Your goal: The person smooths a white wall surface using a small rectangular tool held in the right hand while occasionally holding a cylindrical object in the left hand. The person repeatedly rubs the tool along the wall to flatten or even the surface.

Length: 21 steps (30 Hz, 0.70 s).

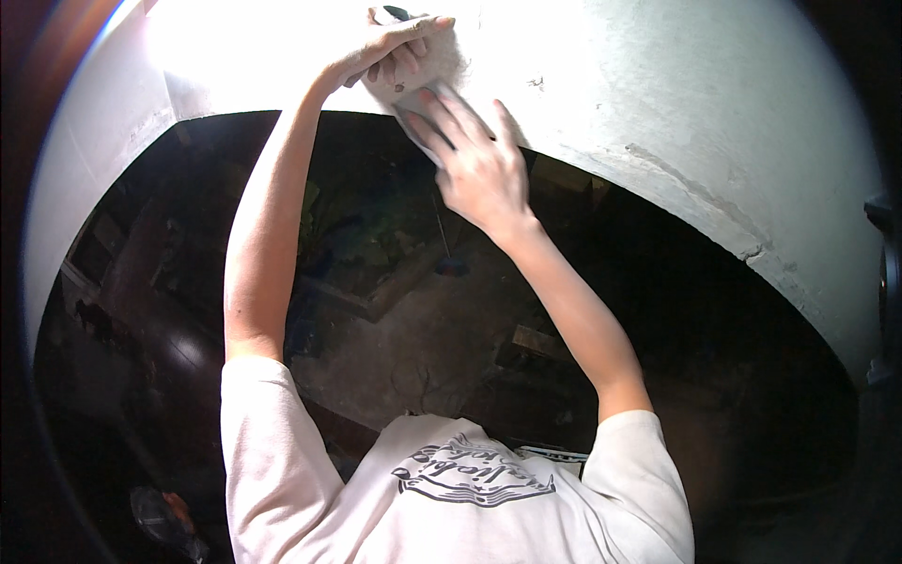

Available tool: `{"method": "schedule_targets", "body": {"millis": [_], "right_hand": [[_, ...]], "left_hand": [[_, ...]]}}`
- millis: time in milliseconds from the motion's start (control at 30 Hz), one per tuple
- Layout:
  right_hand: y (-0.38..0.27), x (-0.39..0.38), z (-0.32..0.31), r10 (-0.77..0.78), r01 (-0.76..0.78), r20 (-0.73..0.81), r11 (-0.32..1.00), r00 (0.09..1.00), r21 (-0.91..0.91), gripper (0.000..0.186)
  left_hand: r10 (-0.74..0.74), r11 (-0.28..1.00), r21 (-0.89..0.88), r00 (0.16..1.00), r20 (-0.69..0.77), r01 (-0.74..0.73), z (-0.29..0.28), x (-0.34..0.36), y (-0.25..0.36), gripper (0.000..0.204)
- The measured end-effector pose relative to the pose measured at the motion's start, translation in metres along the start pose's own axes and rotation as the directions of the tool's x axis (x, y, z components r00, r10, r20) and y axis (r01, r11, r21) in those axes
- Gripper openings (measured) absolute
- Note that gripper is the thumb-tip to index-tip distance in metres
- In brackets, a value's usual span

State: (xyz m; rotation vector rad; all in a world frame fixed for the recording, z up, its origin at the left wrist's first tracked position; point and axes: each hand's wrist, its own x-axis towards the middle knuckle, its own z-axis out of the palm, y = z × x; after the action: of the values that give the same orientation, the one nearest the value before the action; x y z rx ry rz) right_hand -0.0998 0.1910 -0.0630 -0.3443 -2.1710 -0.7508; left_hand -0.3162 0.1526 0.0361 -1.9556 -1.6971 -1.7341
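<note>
High up against the bright white wall (601, 85), my left hand (395, 47) has its index finger stretched out and the other fingers curled. A small dark-and-white thing (395, 13) shows behind it at the top edge; what it is I cannot make out. Below and to the right, my right hand (484, 174) lies with long fingers over a flat grey piece (415, 130), thumb apart. The piece lies across the wall's lower edge, blurred, its kind unclear. A rough, beige patch (442, 70) of wall lies between the hands, with a small brown spot in it.
The wall's lower edge curves across the view, with a cracked, chipped strip (695, 193) at the right. Far below, the dark floor (404, 329) holds a broom-like thing (451, 267) with a blue head and a pale block (534, 338). A dark fixture (881, 216) juts in at right.
</note>
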Motion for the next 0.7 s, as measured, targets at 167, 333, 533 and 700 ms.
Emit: {"method": "schedule_targets", "body": {"millis": [167,333,533,700], "right_hand": [[0.039,-0.068,-0.025,0.210,-0.198,0.065,0.967,0.975,-0.158,0.069],[0.088,-0.131,-0.060,0.394,-0.410,-0.114,0.876,0.912,-0.253,0.054],[0.110,-0.153,-0.080,0.547,-0.608,-0.324,0.784,0.772,-0.126,0.059],[0.076,-0.120,-0.051,0.494,-0.530,-0.233,0.837,0.838,-0.133,0.050]], "left_hand": [[0.004,1.000,-0.026,1.000,0.001,-0.004,-0.001,0.002,-0.005,0.050],[-0.003,0.998,-0.058,0.999,-0.038,0.000,0.002,-0.006,-0.015,0.052],[-0.232,0.971,-0.063,0.973,-0.017,0.231,0.026,-0.062,-0.006,0.056],[-0.515,0.803,-0.285,0.850,0.109,0.523,0.085,-0.165,-0.009,0.050]]}}
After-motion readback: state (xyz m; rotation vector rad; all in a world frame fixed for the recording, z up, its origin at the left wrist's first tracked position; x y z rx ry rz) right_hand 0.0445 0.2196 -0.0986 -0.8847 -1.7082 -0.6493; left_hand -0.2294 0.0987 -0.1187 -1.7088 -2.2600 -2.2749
